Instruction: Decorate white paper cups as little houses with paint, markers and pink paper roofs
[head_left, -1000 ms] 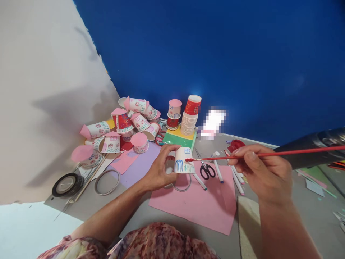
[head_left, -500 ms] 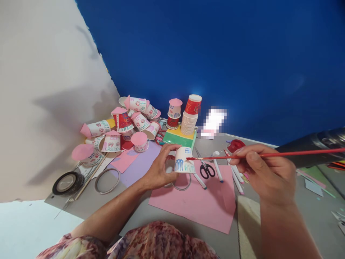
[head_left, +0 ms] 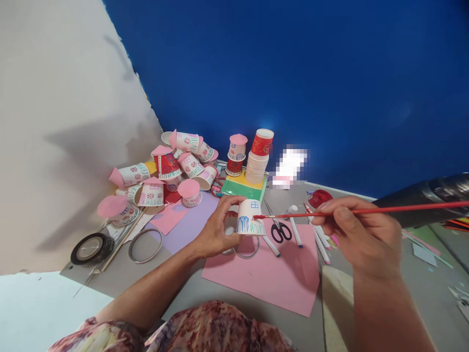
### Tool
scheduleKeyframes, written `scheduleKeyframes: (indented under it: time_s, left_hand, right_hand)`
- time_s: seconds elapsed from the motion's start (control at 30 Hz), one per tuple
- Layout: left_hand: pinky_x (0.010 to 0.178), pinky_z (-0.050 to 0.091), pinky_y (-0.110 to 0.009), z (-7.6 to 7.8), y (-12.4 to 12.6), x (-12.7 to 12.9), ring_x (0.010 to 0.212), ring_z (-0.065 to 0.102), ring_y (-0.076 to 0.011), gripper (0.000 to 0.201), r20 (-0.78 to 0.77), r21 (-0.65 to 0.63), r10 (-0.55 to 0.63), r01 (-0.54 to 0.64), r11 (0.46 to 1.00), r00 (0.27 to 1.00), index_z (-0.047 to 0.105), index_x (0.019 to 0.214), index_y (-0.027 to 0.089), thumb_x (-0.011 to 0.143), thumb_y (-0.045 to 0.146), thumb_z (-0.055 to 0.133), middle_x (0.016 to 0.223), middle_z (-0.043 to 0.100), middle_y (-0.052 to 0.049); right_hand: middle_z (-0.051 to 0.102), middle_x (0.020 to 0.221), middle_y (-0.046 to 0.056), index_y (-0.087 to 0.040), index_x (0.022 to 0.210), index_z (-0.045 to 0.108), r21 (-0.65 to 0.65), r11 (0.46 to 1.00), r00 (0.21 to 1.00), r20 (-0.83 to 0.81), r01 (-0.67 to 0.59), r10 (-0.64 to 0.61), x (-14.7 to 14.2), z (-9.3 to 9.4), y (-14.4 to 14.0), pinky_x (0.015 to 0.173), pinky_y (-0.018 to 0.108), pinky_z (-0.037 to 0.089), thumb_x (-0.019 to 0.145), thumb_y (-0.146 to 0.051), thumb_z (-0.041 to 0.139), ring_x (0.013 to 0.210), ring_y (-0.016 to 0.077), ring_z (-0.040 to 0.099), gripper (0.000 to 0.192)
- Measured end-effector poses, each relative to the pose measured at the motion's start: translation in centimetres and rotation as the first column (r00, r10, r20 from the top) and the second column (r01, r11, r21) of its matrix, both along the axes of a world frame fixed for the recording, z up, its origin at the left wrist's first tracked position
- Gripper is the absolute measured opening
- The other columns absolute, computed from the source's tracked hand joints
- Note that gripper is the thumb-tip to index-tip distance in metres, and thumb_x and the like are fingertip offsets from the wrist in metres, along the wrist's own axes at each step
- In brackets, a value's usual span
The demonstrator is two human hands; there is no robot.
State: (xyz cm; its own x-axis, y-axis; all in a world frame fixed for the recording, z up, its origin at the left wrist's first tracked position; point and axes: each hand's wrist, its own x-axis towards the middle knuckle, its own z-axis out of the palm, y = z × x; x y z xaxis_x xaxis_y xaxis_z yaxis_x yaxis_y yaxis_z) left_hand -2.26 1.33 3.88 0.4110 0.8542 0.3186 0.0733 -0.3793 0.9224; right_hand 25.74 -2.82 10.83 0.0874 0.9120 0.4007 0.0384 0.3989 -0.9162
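My left hand (head_left: 216, 229) is closed around a white paper cup (head_left: 246, 213), held upside down above a pink sheet (head_left: 267, 281). On the cup's side are a blue window, a blue door shape and green grass strokes. In my right hand (head_left: 361, 230) is a thin red paintbrush (head_left: 300, 214), gripped between thumb and fingers. Its red-coated tip meets the cup's side, right of the blue door. Behind my right fingers sits a small red paint container (head_left: 319, 197). Black-handled scissors (head_left: 281, 231) and white markers (head_left: 296, 232) lie just right of the cup.
Several decorated cups with pink cone roofs (head_left: 190, 190) are heaped at the left back. A stack of paper cups (head_left: 257, 166) stands on a green-and-yellow pack (head_left: 242, 189). Tape rolls (head_left: 145, 246) lie at left. A dark cylindrical object (head_left: 421, 198) reaches in from the right.
Both hands hold nearly the same place. The brush tip has shifted very slightly on the cup's side; nothing has been taken up or let go.
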Motion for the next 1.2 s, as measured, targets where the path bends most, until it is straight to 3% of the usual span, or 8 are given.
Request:
scheduleKeyframes:
  time_s: [1.2]
  left_hand:
    - [0.112, 0.048, -0.050, -0.07, -0.17, 0.09, 0.134, 0.051, -0.0316, 0.077, 0.007, -0.009, -0.041, 0.041, 0.999, 0.999, 0.050, 0.141, 0.029, 0.069, 0.011, 0.072, 0.141, 0.050, -0.009]
  right_hand:
    - [0.077, 0.080, 0.006, -0.023, 0.091, 0.080, -0.010, 1.000, 1.000, -0.006, 0.017, -0.017, 0.21, -0.23, 0.21, 0.050, 0.024, 0.051, 0.095, -0.035, 0.074, 0.065, 0.0155, 0.068, 0.015]
